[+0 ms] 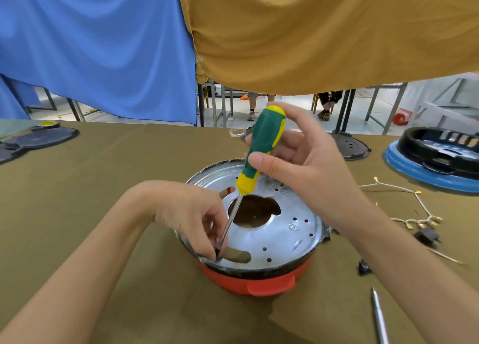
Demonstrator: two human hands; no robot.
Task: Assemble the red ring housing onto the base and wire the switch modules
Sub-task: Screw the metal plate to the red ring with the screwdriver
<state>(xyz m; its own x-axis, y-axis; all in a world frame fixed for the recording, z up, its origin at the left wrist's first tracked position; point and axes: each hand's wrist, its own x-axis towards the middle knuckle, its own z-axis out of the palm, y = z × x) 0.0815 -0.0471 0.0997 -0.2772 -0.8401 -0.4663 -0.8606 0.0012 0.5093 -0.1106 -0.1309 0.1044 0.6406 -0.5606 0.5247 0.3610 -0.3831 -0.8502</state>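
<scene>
While the person leans over the olive cloth-covered counter (103, 188):
Housing: red plastic ring housing (259, 282) under the round silver metal base (285, 229), mid-counter.
Right hand (308, 159): fingers grasp the green-and-yellow-handled screwdriver (261, 146) (tilted).
Left hand (189, 214): fingers pinch near its tip.

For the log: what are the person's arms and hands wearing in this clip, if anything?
Nothing visible. The left hand and right hand are bare, with no gloves, rings or watch showing. Both forearms are bare up to the frame edge; no sleeves or markings appear.
</scene>
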